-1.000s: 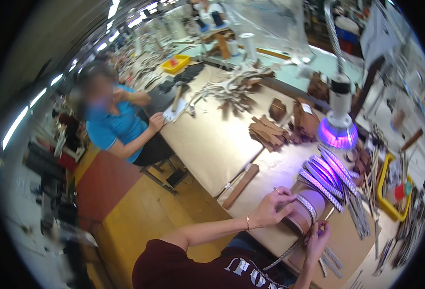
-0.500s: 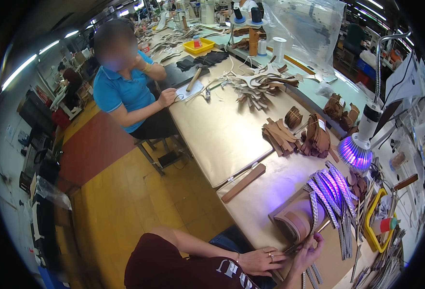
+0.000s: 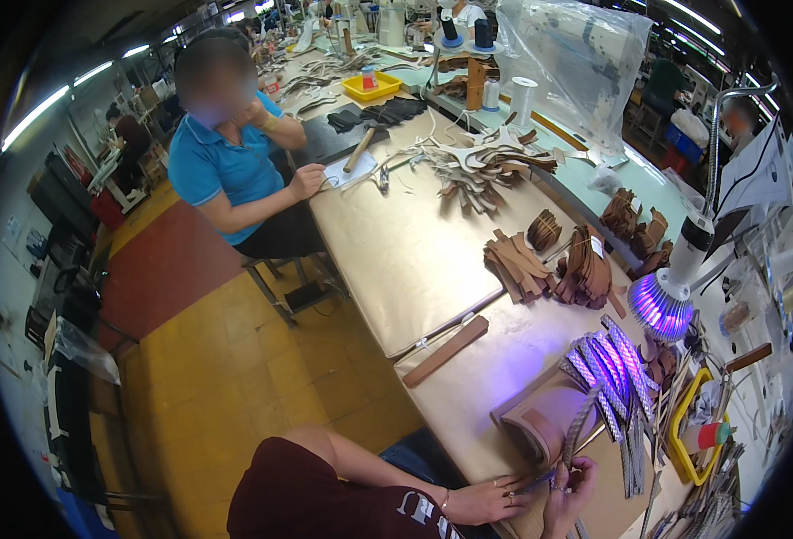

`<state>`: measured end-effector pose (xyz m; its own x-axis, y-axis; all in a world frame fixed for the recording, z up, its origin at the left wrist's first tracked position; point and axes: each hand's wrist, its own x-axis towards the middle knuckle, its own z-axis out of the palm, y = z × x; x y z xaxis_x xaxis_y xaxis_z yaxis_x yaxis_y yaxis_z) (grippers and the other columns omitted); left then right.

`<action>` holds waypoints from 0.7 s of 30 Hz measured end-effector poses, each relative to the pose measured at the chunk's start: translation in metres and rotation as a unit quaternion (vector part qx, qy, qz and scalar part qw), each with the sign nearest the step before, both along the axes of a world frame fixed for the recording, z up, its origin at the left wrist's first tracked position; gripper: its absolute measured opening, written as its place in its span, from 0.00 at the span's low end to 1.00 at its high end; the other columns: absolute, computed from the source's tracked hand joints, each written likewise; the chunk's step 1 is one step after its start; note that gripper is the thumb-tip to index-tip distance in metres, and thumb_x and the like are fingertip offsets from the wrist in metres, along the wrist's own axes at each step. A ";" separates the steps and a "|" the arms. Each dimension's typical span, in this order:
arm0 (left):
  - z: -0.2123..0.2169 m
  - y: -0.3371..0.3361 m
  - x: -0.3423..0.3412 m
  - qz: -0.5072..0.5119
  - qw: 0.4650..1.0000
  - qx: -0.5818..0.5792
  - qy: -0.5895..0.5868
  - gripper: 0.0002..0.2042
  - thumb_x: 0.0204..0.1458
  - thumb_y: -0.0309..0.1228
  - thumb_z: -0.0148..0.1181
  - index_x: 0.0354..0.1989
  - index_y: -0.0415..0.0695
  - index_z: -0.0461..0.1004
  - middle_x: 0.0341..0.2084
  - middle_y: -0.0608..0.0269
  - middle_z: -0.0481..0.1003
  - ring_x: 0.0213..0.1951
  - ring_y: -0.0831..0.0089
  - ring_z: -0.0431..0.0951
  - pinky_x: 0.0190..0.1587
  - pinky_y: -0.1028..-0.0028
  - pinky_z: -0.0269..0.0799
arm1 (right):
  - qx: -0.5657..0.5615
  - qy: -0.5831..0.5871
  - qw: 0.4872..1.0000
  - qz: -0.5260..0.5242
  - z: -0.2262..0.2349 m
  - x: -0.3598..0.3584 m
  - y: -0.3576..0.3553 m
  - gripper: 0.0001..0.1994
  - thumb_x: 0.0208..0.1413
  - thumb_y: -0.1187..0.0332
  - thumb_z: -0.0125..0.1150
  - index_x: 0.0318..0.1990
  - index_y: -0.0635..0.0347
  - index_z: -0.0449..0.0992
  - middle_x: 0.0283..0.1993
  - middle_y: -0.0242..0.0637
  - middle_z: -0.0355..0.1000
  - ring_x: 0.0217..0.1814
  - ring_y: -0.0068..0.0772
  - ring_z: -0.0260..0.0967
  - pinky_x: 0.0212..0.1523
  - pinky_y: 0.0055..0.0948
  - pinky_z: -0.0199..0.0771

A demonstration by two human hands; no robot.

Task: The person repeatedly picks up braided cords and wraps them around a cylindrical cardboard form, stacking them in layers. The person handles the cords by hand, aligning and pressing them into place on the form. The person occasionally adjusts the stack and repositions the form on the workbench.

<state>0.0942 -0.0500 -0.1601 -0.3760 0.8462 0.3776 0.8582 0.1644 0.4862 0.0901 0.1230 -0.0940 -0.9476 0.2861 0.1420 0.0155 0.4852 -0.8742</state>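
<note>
Near the table's front edge, my right hand (image 3: 572, 492) is closed in a pinch on a grey braided strap (image 3: 581, 420). The strap's free end rises in front of a curved tan block (image 3: 540, 420). My left hand (image 3: 484, 501), with rings on its fingers, is just left of my right hand. Its fingertips are bent round a thin, dark thing (image 3: 540, 481) between the hands, too small to name. A bunch of braided straps (image 3: 614, 370) lies beyond the block under a purple-glowing lamp (image 3: 662, 307).
Bundles of brown leather strips (image 3: 585, 269) lie farther back. A flat brown bar (image 3: 447, 352) rests left of the block. At the right stands a yellow tray (image 3: 691, 446) holding a bottle (image 3: 707, 436). A co-worker in a blue shirt (image 3: 225, 175) sits at the table's far left.
The strap in my right hand has swung away from the bunch and now stands up more freely. My hands have shifted slightly downward in view, and the whole view has turned a little.
</note>
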 end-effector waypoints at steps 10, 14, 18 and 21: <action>0.005 -0.005 -0.007 -0.043 0.984 0.058 -0.164 0.26 0.58 0.25 0.44 0.67 0.45 0.57 0.72 0.53 0.44 0.65 0.51 0.61 0.65 0.59 0.60 | 0.027 0.098 0.995 -0.019 0.073 -0.053 0.014 0.15 0.55 0.77 0.64 0.49 0.62 0.69 0.36 0.29 0.67 0.27 0.15 0.58 0.27 0.18 0.58; 0.015 -0.007 -0.011 -0.044 0.982 -0.019 -0.185 0.31 0.55 0.20 0.43 0.71 0.46 0.50 0.73 0.54 0.42 0.57 0.52 0.71 0.58 0.62 0.69 | 0.045 0.071 0.992 -0.096 0.091 -0.082 0.014 0.17 0.54 0.77 0.65 0.51 0.63 0.71 0.43 0.35 0.68 0.26 0.18 0.58 0.25 0.20 0.58; 0.019 -0.004 -0.012 -0.031 0.977 -0.046 -0.204 0.34 0.54 0.20 0.44 0.72 0.47 0.48 0.72 0.54 0.45 0.54 0.54 0.74 0.56 0.64 0.72 | 0.231 0.087 0.951 -0.185 0.088 -0.054 0.022 0.18 0.54 0.76 0.64 0.52 0.63 0.70 0.50 0.39 0.67 0.26 0.21 0.58 0.26 0.21 0.59; 0.020 0.001 -0.015 -0.006 0.985 0.086 -0.149 0.33 0.54 0.21 0.46 0.71 0.48 0.50 0.71 0.54 0.49 0.52 0.55 0.76 0.53 0.65 0.74 | 0.231 0.047 0.950 -0.203 0.075 -0.011 0.034 0.16 0.55 0.75 0.63 0.51 0.63 0.72 0.50 0.39 0.68 0.26 0.21 0.58 0.26 0.21 0.59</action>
